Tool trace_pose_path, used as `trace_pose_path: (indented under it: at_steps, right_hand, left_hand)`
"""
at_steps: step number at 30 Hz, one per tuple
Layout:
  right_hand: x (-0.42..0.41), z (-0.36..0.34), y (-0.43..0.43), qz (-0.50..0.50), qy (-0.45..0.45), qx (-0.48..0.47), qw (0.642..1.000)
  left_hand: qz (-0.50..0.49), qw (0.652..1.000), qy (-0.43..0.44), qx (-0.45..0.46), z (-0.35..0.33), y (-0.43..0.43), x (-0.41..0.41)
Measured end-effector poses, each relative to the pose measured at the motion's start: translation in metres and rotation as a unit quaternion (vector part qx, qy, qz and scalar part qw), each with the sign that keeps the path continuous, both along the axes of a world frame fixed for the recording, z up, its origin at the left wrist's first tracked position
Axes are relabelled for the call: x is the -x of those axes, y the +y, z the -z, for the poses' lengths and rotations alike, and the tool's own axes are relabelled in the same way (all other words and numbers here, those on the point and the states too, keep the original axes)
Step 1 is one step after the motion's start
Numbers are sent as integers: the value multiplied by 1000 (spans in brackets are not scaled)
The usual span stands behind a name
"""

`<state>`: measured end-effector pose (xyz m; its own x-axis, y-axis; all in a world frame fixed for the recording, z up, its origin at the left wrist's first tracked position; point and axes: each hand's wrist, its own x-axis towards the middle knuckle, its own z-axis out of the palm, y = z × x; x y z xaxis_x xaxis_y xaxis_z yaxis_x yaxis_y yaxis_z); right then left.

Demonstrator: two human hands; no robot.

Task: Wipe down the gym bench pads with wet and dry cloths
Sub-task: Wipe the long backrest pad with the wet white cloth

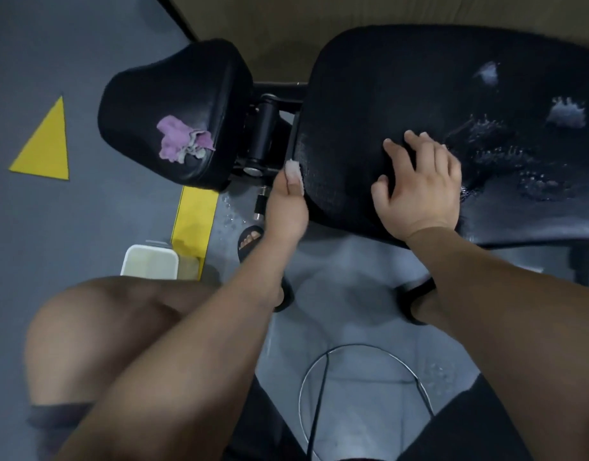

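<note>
We list, left to right:

1. Yellow triangle (42, 146), painted on the grey floor, well apart from the bench.
2. White tub (150, 262), on the floor below the near edge of the small pad, just beside a yellow stripe (193, 224).
3. Small pad (173, 94), black, at the bench's left end. We note a purple cloth (181, 141) crumpled on it near its right edge; neither hand touches it.
4. Black hinge (266, 128), between the two pads.
5. Left hand (288, 204): fingers curled round a pale cloth (292, 169), which we see poking out past the fingertips and pressed against the left edge of the large pad.
6. Sandalled foot (249, 241), on the floor below that hand.
7. Large pad (402, 78), black, filling the bench's right side.
8. Right hand (419, 191): fingers straight and spread, palm flat on the large pad near its near-left corner; we see nothing held.
9. Wet patches (519, 161): beaded water and pale smears over the large pad's right half, beginning just beside the right hand.
10. Cable (353, 347), a thin loop on the floor between the person's legs.
</note>
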<state>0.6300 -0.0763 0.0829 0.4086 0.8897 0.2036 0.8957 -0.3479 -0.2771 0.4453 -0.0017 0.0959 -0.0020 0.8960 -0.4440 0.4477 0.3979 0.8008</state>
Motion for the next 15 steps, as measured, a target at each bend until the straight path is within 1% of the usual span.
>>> trace_pose_path:
  at_steps: [2, 3, 4, 6, 8, 9, 10, 12, 14, 15]
  right_hand:
    - [0, 1, 0, -1, -3, 3, 1000]
    - [0, 1, 0, -2, -4, 3, 1000]
    - [0, 1, 0, -3, -4, 3, 1000]
    - [0, 1, -1, -5, -7, 4, 1000]
    - [-1, 1, -1, -8, -7, 0, 1000]
    - [-1, 2, -1, -8, -7, -5, 1000]
    - [-1, 2, -2, -7, -7, -9, 1000]
    - [1, 3, -2, -5, -5, -14, 1000]
    - [1, 2, -2, -5, -3, -16, 1000]
    - [1, 2, -2, -4, -3, -17, 1000]
  left_hand:
    - [-56, 998, 8, -17, 0, -30, -7]
    - [-87, 996, 8, -7, 3, -46, -13]
    - [-111, 994, -16, 6, 6, -63, -22]
    - [-148, 980, -126, 38, 14, -96, -47]
    - [-176, 948, -256, 72, 20, -122, -67]
    - [-187, 936, -287, 83, 23, -126, -72]
    - [-191, 928, -306, 91, 21, -128, -74]
    - [-182, 924, -326, 86, 20, -121, -65]
    - [-206, 925, -314, 55, 17, -112, -47]
    - [-235, 924, -297, 54, 14, -105, -39]
